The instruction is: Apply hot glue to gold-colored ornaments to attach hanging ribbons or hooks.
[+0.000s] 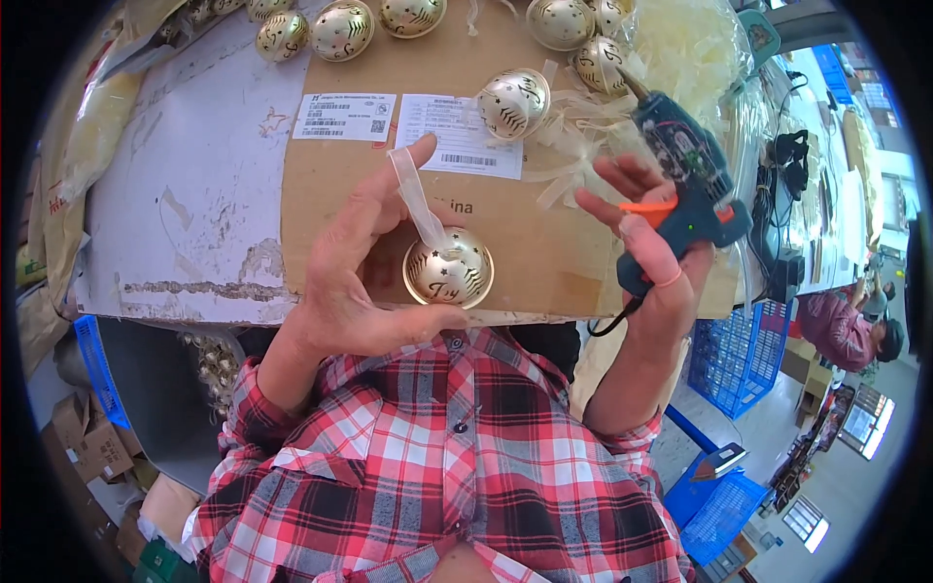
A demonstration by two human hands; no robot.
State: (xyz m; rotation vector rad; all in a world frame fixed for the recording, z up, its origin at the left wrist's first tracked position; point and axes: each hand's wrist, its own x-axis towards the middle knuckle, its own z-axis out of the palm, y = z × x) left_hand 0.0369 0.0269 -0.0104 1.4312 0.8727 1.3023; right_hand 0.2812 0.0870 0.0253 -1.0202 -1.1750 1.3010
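Head view, frame centre: left hand (360, 282) grasping gold bell (449, 269), ribbon loop (416, 199) pinched upright. Right hand (653, 262) clenched on glue gun (685, 165). Gluing step judged underway; next needs nozzle at ribbon base.

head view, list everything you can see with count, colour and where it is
gold bell ornament: one, gold, held in the left hand over the cardboard
ribbon loop: one, clear whitish, on top of the held ornament, pinched by the left fingers
glue gun: one, dark blue with orange trigger, in the right hand
loose gold ornaments: about eight in view, gold, along the far edge of the table
cardboard sheet: one, brown, covering the table
paper labels: two, white, on the cardboard
ribbon pile: one heap, cream, far right
blue crates: several, blue, floor at right
left hand: holds ornament
right hand: grips glue gun
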